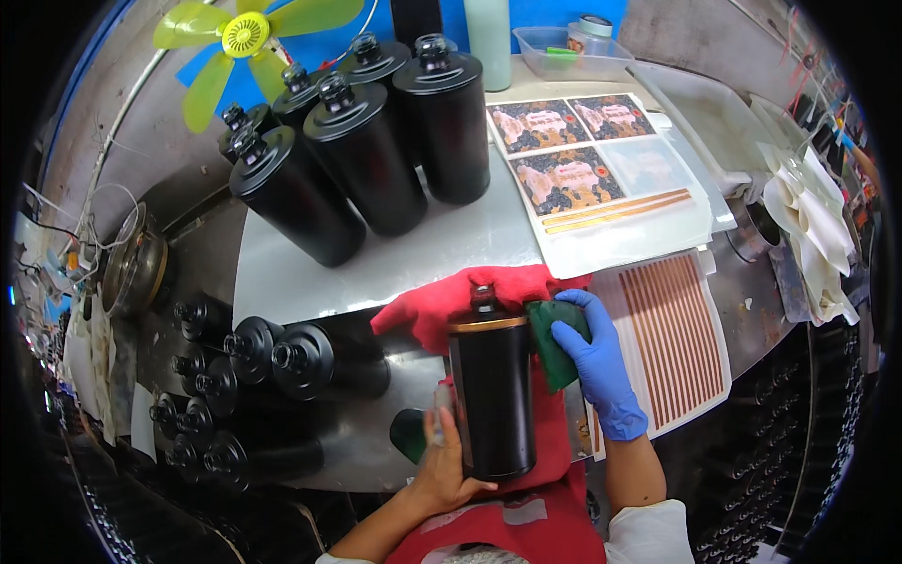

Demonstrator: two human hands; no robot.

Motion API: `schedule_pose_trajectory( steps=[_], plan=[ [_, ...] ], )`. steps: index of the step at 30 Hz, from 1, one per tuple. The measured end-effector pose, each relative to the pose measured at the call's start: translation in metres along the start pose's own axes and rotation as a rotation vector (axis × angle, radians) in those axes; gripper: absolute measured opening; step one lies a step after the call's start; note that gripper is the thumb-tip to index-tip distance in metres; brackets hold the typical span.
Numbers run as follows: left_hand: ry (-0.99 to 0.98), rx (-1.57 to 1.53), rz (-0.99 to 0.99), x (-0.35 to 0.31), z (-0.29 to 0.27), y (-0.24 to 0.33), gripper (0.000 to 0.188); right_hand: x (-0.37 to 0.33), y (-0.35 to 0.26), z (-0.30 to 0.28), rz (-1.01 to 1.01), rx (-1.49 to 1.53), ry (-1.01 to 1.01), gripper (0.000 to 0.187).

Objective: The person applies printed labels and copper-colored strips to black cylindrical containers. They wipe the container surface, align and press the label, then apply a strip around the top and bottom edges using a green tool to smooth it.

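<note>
A black glass bottle (493,399) with a gold band round its shoulder stands nearly upright in front of me, its neck pointing away. My left hand (449,470), bare, grips its lower left side; some of the fingers are hidden by the bottle. In a blue glove, my right hand (597,352) pinches a flat dark green scraper-like piece (560,346), whose left edge is close to the bottle's right shoulder. I cannot tell whether the two touch. A red cloth (427,308) lies behind and under the bottle. Another dark green piece (407,435) lies left of my left hand.
Several black bottles (362,155) stand at the back left, and more (305,357) at the near left. A yellow-green fan (246,36) is behind them. Printed decal sheets (620,221) and a gold-striped sheet (672,329) lie on the right. A white tray (700,132) sits beyond.
</note>
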State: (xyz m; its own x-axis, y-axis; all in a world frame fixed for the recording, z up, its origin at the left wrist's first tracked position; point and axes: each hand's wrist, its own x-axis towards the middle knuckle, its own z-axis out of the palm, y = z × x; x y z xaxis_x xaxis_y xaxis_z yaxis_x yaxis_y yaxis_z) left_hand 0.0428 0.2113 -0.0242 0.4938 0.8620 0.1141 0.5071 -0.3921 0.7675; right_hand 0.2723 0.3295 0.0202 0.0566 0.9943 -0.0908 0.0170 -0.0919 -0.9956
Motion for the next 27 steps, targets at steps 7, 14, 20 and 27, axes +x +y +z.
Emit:
schedule_pose_trajectory(
  steps=[7,14,20,27],
  plan=[
    [0.030,0.764,0.152,0.041,0.002,0.065,0.041,-0.003,-0.060,0.045,-0.336,-0.431,-0.070,0.031],
    [0.133,-0.251,-0.030,-0.005,0.016,-0.002,0.109,-0.001,0.001,0.015,-0.053,0.072,-0.011,0.033],
    [0.213,0.361,0.171,0.012,0.000,0.039,0.102,-0.001,-0.022,0.016,-0.257,-0.121,0.019,0.033],
    [0.210,0.238,0.101,0.017,0.006,0.033,0.104,0.005,0.000,0.014,-0.127,0.018,0.000,0.033]
  ],
)
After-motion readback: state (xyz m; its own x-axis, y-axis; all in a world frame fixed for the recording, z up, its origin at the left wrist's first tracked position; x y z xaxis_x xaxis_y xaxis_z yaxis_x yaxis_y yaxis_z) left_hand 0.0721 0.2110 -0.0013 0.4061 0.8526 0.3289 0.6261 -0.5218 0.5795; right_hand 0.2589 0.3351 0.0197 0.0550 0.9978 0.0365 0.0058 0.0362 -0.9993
